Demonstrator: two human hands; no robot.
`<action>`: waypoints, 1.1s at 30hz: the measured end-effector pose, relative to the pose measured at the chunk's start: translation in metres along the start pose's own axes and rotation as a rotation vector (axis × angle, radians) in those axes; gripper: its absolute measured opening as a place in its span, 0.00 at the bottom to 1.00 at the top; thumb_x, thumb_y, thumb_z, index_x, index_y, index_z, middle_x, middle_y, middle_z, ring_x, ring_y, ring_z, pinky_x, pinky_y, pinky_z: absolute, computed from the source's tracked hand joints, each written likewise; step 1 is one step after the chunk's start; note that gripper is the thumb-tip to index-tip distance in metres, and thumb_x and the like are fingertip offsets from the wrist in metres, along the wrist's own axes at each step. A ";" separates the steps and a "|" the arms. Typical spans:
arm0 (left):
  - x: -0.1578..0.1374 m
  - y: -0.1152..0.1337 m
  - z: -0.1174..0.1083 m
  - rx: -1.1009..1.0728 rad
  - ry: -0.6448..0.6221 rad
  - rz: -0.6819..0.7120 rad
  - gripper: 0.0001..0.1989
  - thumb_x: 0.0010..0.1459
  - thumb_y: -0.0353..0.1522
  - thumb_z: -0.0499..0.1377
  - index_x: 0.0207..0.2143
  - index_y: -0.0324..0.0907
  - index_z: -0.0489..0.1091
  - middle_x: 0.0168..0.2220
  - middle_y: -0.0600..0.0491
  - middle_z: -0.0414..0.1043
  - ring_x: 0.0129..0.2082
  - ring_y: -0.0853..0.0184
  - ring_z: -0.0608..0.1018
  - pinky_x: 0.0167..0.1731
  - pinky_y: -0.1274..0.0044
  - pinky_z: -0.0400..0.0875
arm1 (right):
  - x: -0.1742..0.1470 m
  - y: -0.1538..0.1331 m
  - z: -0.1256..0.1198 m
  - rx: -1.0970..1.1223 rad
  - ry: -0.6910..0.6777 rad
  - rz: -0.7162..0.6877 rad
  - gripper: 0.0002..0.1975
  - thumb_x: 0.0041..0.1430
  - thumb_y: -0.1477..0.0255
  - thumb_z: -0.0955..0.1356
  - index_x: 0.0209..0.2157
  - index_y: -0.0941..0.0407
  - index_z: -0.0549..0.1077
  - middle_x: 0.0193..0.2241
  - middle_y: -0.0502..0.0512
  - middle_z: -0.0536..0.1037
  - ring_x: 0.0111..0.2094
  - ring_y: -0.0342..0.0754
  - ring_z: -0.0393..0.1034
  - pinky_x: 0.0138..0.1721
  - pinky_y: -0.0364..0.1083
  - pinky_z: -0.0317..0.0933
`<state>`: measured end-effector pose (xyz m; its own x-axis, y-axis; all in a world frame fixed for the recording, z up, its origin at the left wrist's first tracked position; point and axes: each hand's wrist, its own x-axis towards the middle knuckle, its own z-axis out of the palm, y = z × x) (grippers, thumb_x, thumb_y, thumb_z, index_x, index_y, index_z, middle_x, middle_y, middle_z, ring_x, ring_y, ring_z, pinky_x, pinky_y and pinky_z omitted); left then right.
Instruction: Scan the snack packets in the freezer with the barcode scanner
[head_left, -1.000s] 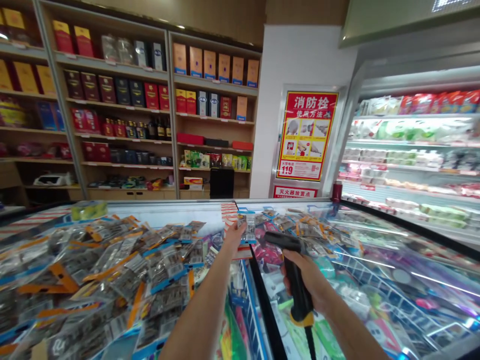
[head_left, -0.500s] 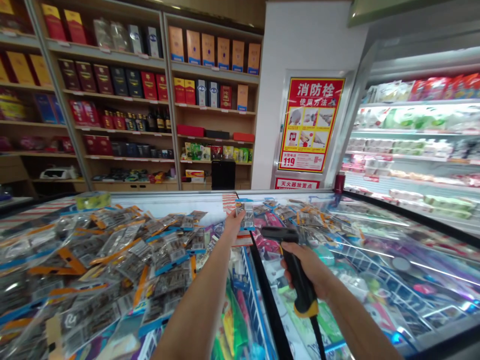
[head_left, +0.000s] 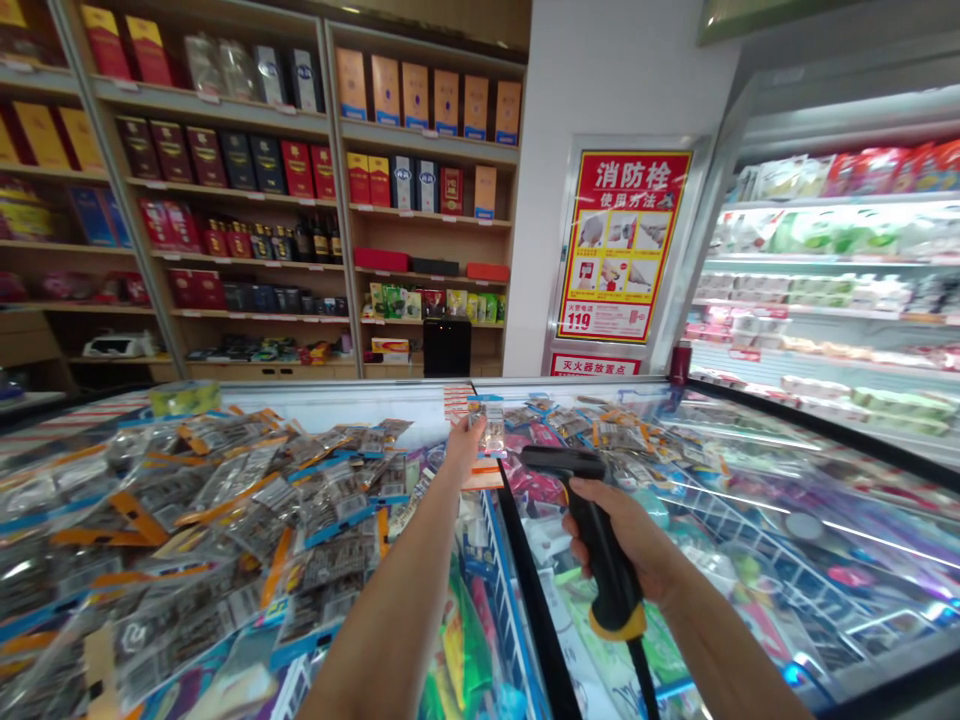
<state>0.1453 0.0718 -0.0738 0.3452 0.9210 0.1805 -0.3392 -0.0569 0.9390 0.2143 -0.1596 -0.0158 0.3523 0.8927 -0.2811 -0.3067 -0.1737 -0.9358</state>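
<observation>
My left hand (head_left: pixel 464 449) reaches far forward and pinches a small clear packet (head_left: pixel 490 428) with a blue edge by its left side. What is inside the packet is too small to make out. My right hand (head_left: pixel 619 530) is wrapped round the handle of a black and yellow barcode scanner (head_left: pixel 604 560). The scanner's head points left, toward the packet, with a gap between them. Its cable runs down out of view. Under both hands is a glass-topped chest freezer (head_left: pixel 750 520) with a dark rail down its middle. Many similar packets (head_left: pixel 322 500) lie heaped to the left.
More packets (head_left: pixel 615 430) lie at the back right of the glass. Orange and white price labels (head_left: pixel 480 474) sit by the rail. A yellow-green tape roll (head_left: pixel 185 398) stands at the back left. Beyond are shelves of boxes (head_left: pixel 431 215), a red poster (head_left: pixel 624 245) and a lit fridge (head_left: pixel 832 265).
The packet in my left hand has tilted slightly and its surface looks different. The scanner in my right hand has shifted a little to the right. Both hands keep their hold.
</observation>
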 end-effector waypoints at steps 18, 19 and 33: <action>-0.007 0.011 -0.011 0.534 0.325 0.141 0.16 0.47 0.40 0.52 0.37 0.42 0.67 0.33 0.48 0.72 0.36 0.61 0.72 0.35 0.73 0.63 | 0.019 -0.009 -0.039 -0.046 0.295 -0.136 0.11 0.45 0.63 0.64 0.23 0.58 0.66 0.11 0.47 0.67 0.10 0.41 0.60 0.09 0.40 0.53; -0.011 0.018 -0.014 0.632 0.343 0.140 0.17 0.47 0.40 0.52 0.39 0.43 0.67 0.34 0.47 0.72 0.37 0.59 0.72 0.36 0.72 0.62 | 0.022 -0.010 -0.045 -0.030 0.307 -0.162 0.10 0.45 0.64 0.64 0.23 0.58 0.65 0.11 0.47 0.67 0.10 0.41 0.60 0.09 0.40 0.53; -0.063 0.104 -0.099 1.766 0.369 0.194 0.20 0.50 0.36 0.47 0.43 0.37 0.63 0.41 0.40 0.67 0.43 0.51 0.67 0.36 0.65 0.62 | 0.018 -0.010 -0.144 0.305 0.388 -0.374 0.09 0.45 0.66 0.65 0.26 0.58 0.66 0.13 0.47 0.69 0.12 0.40 0.61 0.12 0.39 0.56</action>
<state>0.0021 0.0463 -0.0164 0.1440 0.8671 0.4768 0.9637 -0.2324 0.1317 0.3509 -0.2017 -0.0418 0.7634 0.6436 -0.0560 -0.3190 0.3002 -0.8989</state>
